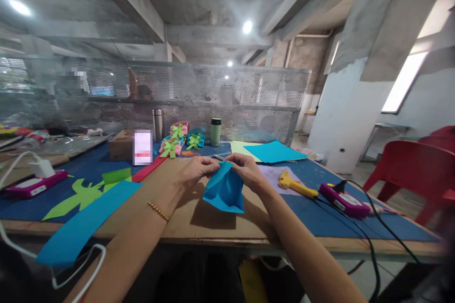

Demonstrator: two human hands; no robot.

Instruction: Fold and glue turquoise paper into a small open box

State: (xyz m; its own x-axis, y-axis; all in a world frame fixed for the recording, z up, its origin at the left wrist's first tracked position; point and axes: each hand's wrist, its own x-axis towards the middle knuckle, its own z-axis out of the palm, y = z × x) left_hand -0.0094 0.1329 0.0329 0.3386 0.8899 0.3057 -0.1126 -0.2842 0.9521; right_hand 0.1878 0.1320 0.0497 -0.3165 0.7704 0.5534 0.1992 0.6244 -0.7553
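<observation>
Both hands pinch the far edge of a folded blue paper piece (224,191), shaped like an open pouch, above the brown cardboard sheet (177,227). My left hand (201,169) grips its upper left corner, thumb and fingers pressed together. At the upper right corner, my right hand (249,169) is closed on the same paper. The paper's wide end tilts toward me and casts a shadow on the cardboard. To the left lie a blue paper strip (90,220) and green leaf-shaped paper cutouts (80,196).
A yellow glue gun (296,184) rests on the right, its cord near a purple power strip (344,200). Another purple power strip (35,184) lies left. Behind are a cardboard box (121,146), a steel flask (158,124), a green tumbler (215,132) and blue sheets (275,151).
</observation>
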